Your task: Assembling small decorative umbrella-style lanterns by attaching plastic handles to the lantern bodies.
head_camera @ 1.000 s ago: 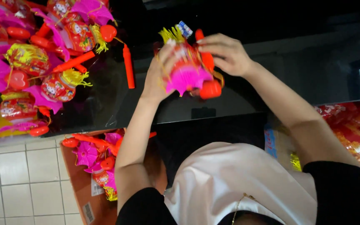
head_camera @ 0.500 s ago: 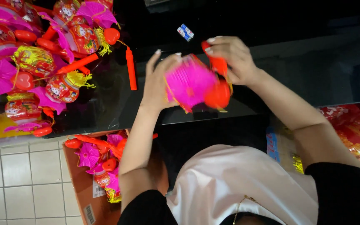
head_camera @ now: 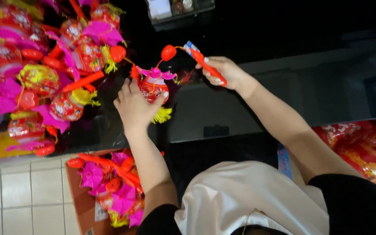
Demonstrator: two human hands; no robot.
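my left hand (head_camera: 133,104) is closed around the body of a red paper lantern (head_camera: 153,87), holding it over the dark table (head_camera: 283,26) at centre. my right hand (head_camera: 223,72) pinches its red handle stick (head_camera: 207,65). this one looks assembled. finished lanterns (head_camera: 35,74) are piled far left; more unassembled lantern pieces (head_camera: 114,191) wait in the cardboard box (head_camera: 79,209) near left.

You are holding a lantern (head_camera: 154,87) showing a red body printed with white, a magenta cap and a yellow tassel, hanging by a gold cord from a red stick (head_camera: 209,67) tipped in blue and white. The pile of lanterns (head_camera: 40,74) beside you is glowing red, magenta and yellow on a black table (head_camera: 283,39). The cardboard box (head_camera: 83,204) is showing plain brown, standing on white tiles (head_camera: 18,196).
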